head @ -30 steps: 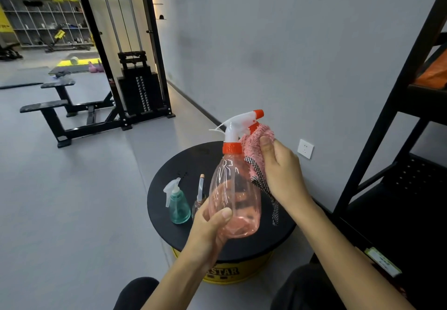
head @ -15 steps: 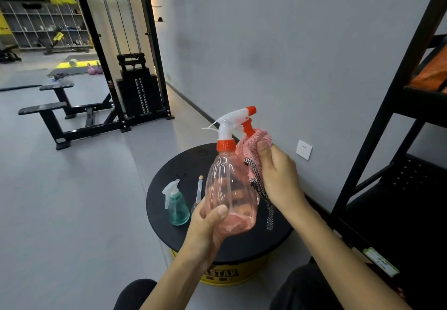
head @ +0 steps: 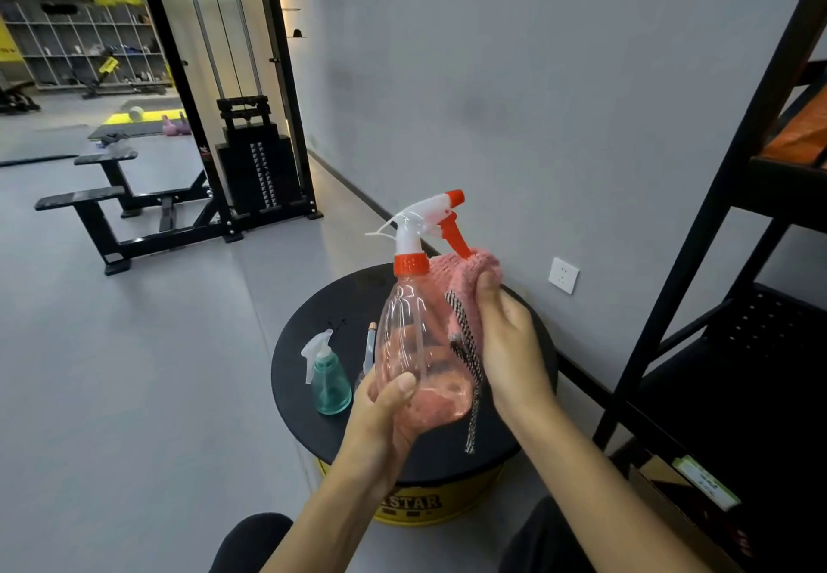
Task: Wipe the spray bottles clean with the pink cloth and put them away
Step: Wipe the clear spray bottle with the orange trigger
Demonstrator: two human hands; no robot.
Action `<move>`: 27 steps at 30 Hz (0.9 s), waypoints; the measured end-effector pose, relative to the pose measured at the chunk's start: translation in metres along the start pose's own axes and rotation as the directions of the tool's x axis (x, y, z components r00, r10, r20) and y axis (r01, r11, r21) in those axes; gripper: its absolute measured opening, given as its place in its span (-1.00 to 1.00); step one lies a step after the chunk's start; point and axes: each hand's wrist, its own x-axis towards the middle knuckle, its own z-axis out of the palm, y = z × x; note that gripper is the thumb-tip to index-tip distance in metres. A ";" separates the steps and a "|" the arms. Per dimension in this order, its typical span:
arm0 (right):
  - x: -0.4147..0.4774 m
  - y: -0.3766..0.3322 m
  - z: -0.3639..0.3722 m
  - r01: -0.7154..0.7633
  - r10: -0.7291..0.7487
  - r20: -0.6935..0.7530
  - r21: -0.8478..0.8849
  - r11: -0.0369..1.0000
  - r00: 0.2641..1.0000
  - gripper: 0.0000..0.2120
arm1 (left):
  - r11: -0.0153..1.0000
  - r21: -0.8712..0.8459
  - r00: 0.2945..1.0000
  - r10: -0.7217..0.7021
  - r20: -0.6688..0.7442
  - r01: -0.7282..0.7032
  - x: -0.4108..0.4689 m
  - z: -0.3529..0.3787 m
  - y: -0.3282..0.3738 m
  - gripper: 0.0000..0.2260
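A clear pink spray bottle (head: pixel 414 340) with a white and orange trigger head is held upright above the round black table (head: pixel 304 349). My left hand (head: pixel 380 416) grips its base from below, thumb across the front. My right hand (head: pixel 510 340) presses the pink cloth (head: pixel 465 286) against the bottle's right side below the trigger; a black-and-white edge strip hangs down from the cloth. A small teal spray bottle (head: pixel 329 375) stands on the table, with a thin clear bottle (head: pixel 369 346) partly hidden behind the pink one.
A black metal shelf rack (head: pixel 698 237) stands at the right, holding an orange item on an upper shelf. The grey wall carries a socket (head: pixel 563 275). A weight machine (head: pixel 250 161) and benches (head: pixel 103 196) stand on the open grey floor at the left.
My right hand and the cloth have slid down from the trigger head to the bottle's shoulder, uncovering the orange trigger. The left hand keeps its grip on the base.
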 end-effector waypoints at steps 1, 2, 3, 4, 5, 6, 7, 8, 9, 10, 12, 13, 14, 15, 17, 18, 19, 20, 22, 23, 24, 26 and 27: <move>-0.004 0.001 0.003 -0.017 0.017 0.012 0.016 1.000 1.000 -0.48 | 1.000 0.001 1.000 0.003 0.004 -0.003 0.001 0.000 0.001 -0.38; -0.008 0.002 0.005 -0.033 0.033 0.022 0.007 0.999 0.999 -0.49 | 1.000 0.007 1.000 0.000 0.008 0.000 0.001 0.000 0.001 -0.40; -0.010 0.002 0.007 -0.047 0.047 0.023 -0.014 0.999 0.999 -0.51 | 1.000 0.015 1.000 -0.009 0.006 0.009 0.002 -0.001 0.000 -0.40; -0.012 0.001 0.008 -0.055 0.055 0.015 -0.040 0.998 0.998 -0.52 | 1.000 0.019 1.000 -0.021 0.000 0.021 0.002 -0.003 -0.001 -0.40; -0.013 0.000 0.008 -0.052 0.052 0.003 -0.063 0.997 0.999 -0.52 | 0.999 0.020 0.999 -0.032 -0.008 0.032 0.002 -0.004 -0.002 -0.38; -0.013 -0.002 0.009 -0.038 0.037 -0.008 -0.084 0.996 0.999 -0.50 | 0.999 0.029 0.999 -0.041 -0.015 0.041 0.001 -0.004 -0.003 -0.34; -0.013 -0.005 0.010 -0.020 0.018 -0.017 -0.105 0.994 1.000 -0.47 | 0.998 0.044 0.998 -0.049 -0.034 0.051 0.002 -0.004 -0.006 -0.26; -0.013 -0.007 0.010 -0.001 -0.002 -0.022 -0.129 0.992 1.000 -0.46 | 0.997 0.055 0.997 -0.056 -0.049 0.059 0.002 -0.005 -0.008 -0.15; -0.013 -0.010 0.011 0.018 -0.021 -0.021 -0.158 0.987 1.000 -0.47 | 0.997 0.049 0.997 -0.061 -0.056 0.064 0.001 -0.005 -0.009 -0.07; -0.014 -0.012 0.011 0.034 -0.037 -0.015 -0.186 0.982 0.999 -0.50 | 0.998 0.034 0.997 -0.055 -0.058 0.057 0.001 -0.004 -0.009 -0.04; -0.016 -0.015 0.011 0.053 -0.055 -0.006 -0.224 0.973 0.998 -0.52 | 0.999 0.009 0.998 -0.043 -0.054 0.044 0.002 -0.004 -0.011 -0.07; -0.017 -0.016 0.010 0.057 -0.059 -0.002 -0.234 0.971 0.998 -0.52 | 0.999 -0.007 0.998 -0.037 -0.041 0.037 0.002 -0.002 -0.010 -0.10; -0.019 -0.016 0.009 0.065 -0.065 0.009 -0.241 0.968 0.998 -0.50 | 0.999 -0.023 0.999 -0.032 -0.033 0.031 0.002 -0.001 -0.009 -0.13; -0.022 -0.016 0.008 0.075 -0.070 0.029 -0.247 0.966 0.997 -0.49 | 0.999 -0.042 0.999 -0.026 -0.030 0.025 0.004 0.000 -0.008 -0.14; -0.027 -0.014 0.005 0.088 -0.075 0.060 -0.257 0.962 0.995 -0.52 | 0.996 -0.089 0.999 -0.011 -0.036 0.008 0.006 0.001 -0.007 -0.16; -0.030 -0.013 0.003 0.098 -0.085 0.061 -0.264 0.960 0.995 -0.56 | 0.994 -0.111 0.999 0.000 -0.043 -0.005 0.007 0.001 -0.006 -0.17; -0.032 -0.012 0.002 0.114 -0.101 0.061 -0.274 0.955 0.993 -0.59 | 0.992 -0.125 0.999 0.010 -0.048 -0.016 0.009 0.000 -0.005 -0.20; -0.035 -0.012 0.001 0.132 -0.120 0.062 -0.288 0.949 0.991 -0.62 | 0.991 -0.132 0.999 0.017 -0.048 -0.023 0.009 -0.001 -0.004 -0.24; -0.038 -0.012 0.000 0.162 -0.148 0.066 -0.324 0.932 0.987 -0.64 | 0.992 -0.123 0.999 0.012 -0.041 -0.017 0.011 -0.004 -0.002 -0.28; -0.039 -0.011 0.000 0.172 -0.158 0.068 -0.340 0.924 0.985 -0.66 | 0.994 -0.111 0.999 0.001 -0.049 -0.007 0.011 -0.005 -0.001 -0.26; -0.038 -0.012 0.001 0.182 -0.168 0.070 -0.350 0.919 0.983 -0.68 | 0.995 -0.102 0.998 -0.008 -0.056 0.003 0.011 -0.006 -0.002 -0.19; -0.034 -0.014 0.004 0.201 -0.186 0.076 -0.359 0.912 0.980 -0.71 | 0.996 -0.089 0.999 -0.025 -0.048 0.020 0.010 -0.005 -0.004 -0.11; -0.031 -0.015 0.006 0.212 -0.194 0.086 -0.363 0.907 0.977 -0.71 | 0.997 -0.077 0.998 -0.033 -0.049 0.029 0.009 -0.003 -0.005 -0.10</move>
